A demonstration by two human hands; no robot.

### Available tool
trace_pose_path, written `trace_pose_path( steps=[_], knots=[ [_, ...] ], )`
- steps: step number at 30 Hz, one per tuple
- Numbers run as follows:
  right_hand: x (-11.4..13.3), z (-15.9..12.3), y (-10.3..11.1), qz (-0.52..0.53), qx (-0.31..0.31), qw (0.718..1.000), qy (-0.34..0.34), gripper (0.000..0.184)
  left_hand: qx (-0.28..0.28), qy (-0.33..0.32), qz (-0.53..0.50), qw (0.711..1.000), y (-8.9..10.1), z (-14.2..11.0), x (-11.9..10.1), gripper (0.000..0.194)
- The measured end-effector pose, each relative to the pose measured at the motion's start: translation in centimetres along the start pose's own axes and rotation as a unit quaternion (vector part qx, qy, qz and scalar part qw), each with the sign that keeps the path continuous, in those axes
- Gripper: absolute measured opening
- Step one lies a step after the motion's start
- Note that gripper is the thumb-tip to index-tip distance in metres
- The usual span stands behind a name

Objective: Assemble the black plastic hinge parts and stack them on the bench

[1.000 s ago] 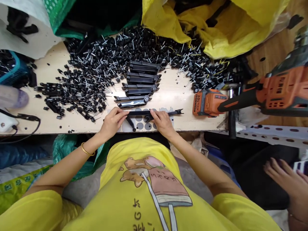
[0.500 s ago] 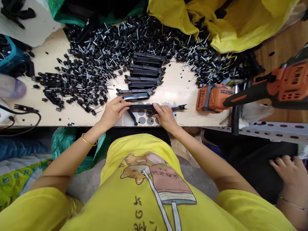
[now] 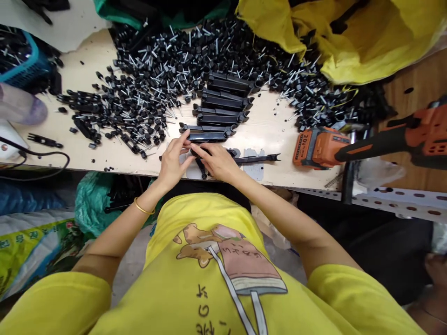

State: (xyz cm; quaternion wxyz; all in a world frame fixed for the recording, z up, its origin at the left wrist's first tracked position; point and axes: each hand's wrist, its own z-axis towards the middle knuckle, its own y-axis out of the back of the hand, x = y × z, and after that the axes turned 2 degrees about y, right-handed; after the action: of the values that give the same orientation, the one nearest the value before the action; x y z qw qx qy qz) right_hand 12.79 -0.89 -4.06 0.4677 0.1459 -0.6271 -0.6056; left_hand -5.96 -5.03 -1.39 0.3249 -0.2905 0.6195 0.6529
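On the left, a teal basket (image 3: 38,70) of black parts stands at the worktop (image 3: 78,160), with a cloudy bottle (image 3: 21,104) nearer the front and a white block (image 3: 10,142) with a black cable below it. A small forked black piece (image 3: 45,140) lies beside them. Then comes a broad heap of small black parts (image 3: 139,93), many with silvery pins, spreading across the back.

Close to the front edge, the left hand (image 3: 171,165) has its fingers bent, thumb and forefinger apart around a dark part (image 3: 193,151). The right hand (image 3: 218,163) reaches in from the other side, fingertips over that same part. It is mostly covered, so I can't tell how far either hand's fingers are closed on it. A thin black arm (image 3: 201,168) pokes out below, between the hands.

Just beyond them, long black pieces (image 3: 223,118) lie in a stepped row. Right of the right hand, a black bar (image 3: 258,158) with a forked end lies over grey patches. Further right is an orange cordless tool (image 3: 317,146), its battery end on the worktop.
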Motion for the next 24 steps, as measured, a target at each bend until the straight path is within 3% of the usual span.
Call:
trace_pose_path(
  steps=[2, 5, 7, 12, 17, 22, 24],
  knots=[
    [-0.4, 0.4, -0.7, -0.013, 0.010, 1.000, -0.004, 0.055, 0.026, 0.079, 0.011, 0.996, -1.3, -1.4, -0.7, 0.067],
    [-0.9, 0.1, -1.1, -0.043, 0.010, 0.999, -0.013, 0.058, 0.119, 0.200, 0.083, 0.969, -3.7, -2.6, -2.1, 0.081],
    [-0.9, -0.1, -1.0, -0.060, 0.011, 0.998, -0.010, 0.059, 0.132, 0.244, 0.155, 0.948, -4.8, -2.7, -2.8, 0.080],
    [-0.4, -0.2, -1.1, -0.087, 0.009, 0.996, -0.010, 0.063, 0.176, 0.221, 0.187, 0.941, -4.7, -2.0, -2.4, 0.076],
    [-0.2, -0.1, -1.3, -0.093, 0.021, 0.995, -0.020, 0.063, 0.121, 0.235, 0.171, 0.949, -4.9, -1.8, -2.1, 0.076],
    [0.3, -0.1, -1.3, -0.128, 0.053, 0.989, -0.043, 0.059, 0.193, 0.221, 0.163, 0.942, -4.1, -1.5, -2.2, 0.077],
    [0.5, -0.1, -1.3, -0.139, 0.062, 0.987, -0.053, 0.059, 0.184, 0.244, 0.163, 0.938, -4.4, -1.4, -2.5, 0.078]
  ],
)
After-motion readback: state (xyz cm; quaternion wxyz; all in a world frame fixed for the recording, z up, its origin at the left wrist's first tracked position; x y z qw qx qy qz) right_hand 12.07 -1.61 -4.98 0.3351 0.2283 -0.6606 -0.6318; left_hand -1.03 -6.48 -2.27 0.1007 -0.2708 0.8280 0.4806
